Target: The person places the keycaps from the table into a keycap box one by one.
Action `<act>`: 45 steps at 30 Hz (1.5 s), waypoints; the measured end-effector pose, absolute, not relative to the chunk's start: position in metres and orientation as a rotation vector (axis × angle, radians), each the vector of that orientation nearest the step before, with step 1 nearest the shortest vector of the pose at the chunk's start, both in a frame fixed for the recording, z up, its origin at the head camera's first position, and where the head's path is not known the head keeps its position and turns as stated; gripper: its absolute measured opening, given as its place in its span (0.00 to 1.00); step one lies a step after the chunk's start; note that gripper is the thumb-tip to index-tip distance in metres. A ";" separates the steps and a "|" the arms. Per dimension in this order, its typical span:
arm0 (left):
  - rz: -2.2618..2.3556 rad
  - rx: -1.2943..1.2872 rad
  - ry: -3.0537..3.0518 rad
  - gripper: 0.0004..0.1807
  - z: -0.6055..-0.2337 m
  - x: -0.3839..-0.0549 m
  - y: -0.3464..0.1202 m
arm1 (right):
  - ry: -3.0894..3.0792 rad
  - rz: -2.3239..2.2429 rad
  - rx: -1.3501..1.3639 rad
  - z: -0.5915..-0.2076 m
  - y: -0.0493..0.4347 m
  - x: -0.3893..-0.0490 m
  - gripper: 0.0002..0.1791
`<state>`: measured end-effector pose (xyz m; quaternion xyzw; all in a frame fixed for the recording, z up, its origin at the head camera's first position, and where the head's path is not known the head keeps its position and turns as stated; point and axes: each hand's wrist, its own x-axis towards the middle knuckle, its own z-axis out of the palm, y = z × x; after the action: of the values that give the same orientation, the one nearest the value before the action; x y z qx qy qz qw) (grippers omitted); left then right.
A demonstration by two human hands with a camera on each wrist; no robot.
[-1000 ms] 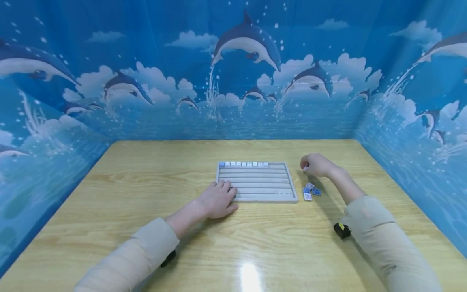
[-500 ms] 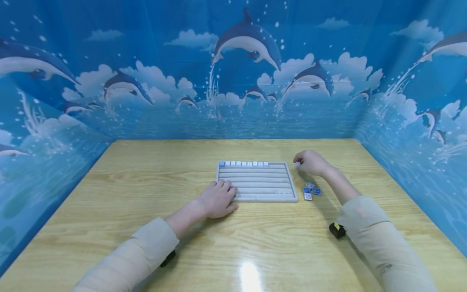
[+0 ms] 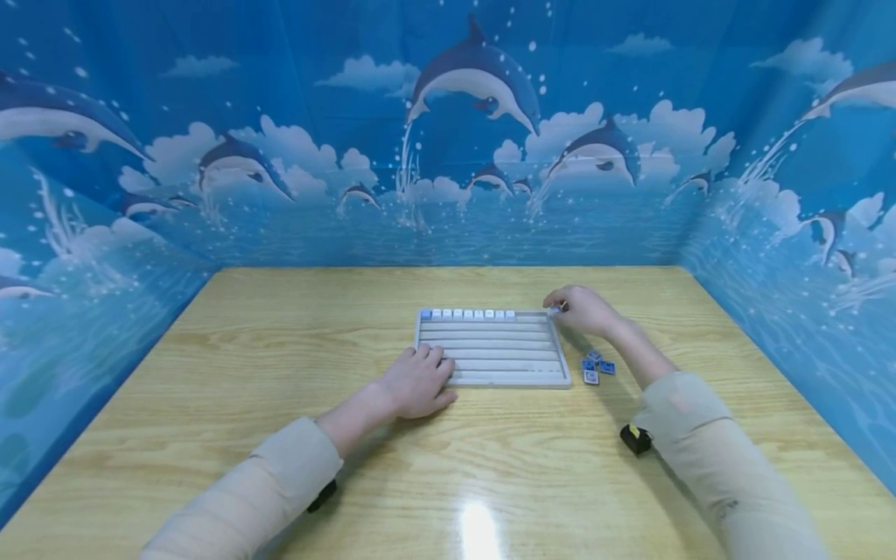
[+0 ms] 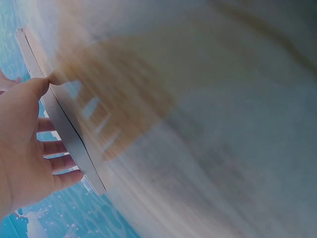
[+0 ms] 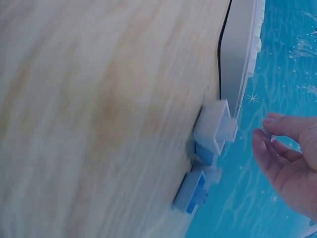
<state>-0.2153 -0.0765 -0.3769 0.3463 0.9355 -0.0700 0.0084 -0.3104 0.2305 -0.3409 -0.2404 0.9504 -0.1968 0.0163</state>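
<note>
A pale grey keycap tray (image 3: 504,351) with ridged rows lies mid-table. Its back row bears one blue and several white keycaps (image 3: 479,315), filling it from the left, with a gap at the right end. My left hand (image 3: 420,383) rests on the tray's front left corner, fingers laid over it; in the left wrist view the thumb (image 4: 42,85) touches its side wall. At the tray's back right corner, my right hand (image 3: 588,311) pinches a light keycap (image 3: 555,310) between thumb and fingertips. The right wrist view shows that keycap (image 5: 267,134) mostly hidden by the fingers.
Several loose keycaps, blue and white, lie right of the tray, among them a white keycap (image 3: 591,377) and a blue keycap (image 3: 607,367). Blue dolphin-print curtains (image 3: 448,218) border the wooden table (image 3: 301,327) at the back and both sides.
My right hand has moved left with the pinched keycap, from beyond the loose keycaps to the tray's back right corner. My left hand and the tray stay in place.
</note>
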 end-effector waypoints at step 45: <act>-0.216 1.062 2.910 0.27 -0.374 -0.213 -0.075 | 2.920 -0.266 -0.697 -0.349 0.188 -0.335 0.09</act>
<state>-0.2125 -0.0755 -0.3737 0.3420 0.9369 -0.0695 0.0181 -0.3354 0.1877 -0.3488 -0.2308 0.9669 -0.0880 0.0639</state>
